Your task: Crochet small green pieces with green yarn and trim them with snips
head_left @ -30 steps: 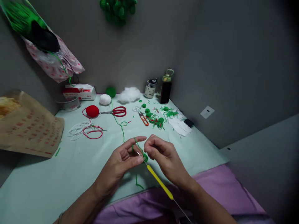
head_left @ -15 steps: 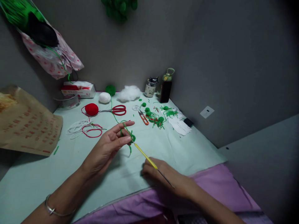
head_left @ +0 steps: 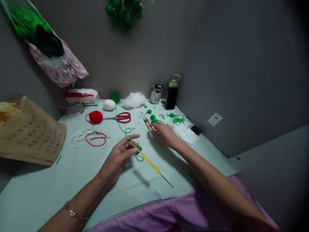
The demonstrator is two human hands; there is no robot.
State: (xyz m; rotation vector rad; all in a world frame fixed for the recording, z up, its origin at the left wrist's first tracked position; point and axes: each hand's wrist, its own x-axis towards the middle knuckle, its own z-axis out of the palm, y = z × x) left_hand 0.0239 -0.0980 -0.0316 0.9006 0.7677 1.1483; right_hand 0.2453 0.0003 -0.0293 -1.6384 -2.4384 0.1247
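In my left hand (head_left: 123,154), thumb and fingers pinch a small green crochet piece (head_left: 139,148), with green yarn looped about the fingers. A crochet hook with a yellow handle (head_left: 151,163) passes through that grip, its bare metal end pointing down to the right. My right hand (head_left: 165,133) is farther forward over the table, fingers closed at the handles of orange thread snips (head_left: 148,125). The snips' blades point away from me. Small green crocheted balls (head_left: 152,117) lie just beyond the fingers, some partly hidden by the hand.
Red-handled scissors (head_left: 123,117), a red yarn ball (head_left: 96,117), a white ball (head_left: 109,104) and fluffy stuffing (head_left: 134,100) lie toward the back. A paper bag (head_left: 36,135) stands left. A bottle (head_left: 172,93) and a cup (head_left: 155,94) stand by the wall.
My right hand has moved forward from the table's near edge to the thread snips. My left hand still holds the crochet piece and hook. The view has tilted slightly upward.
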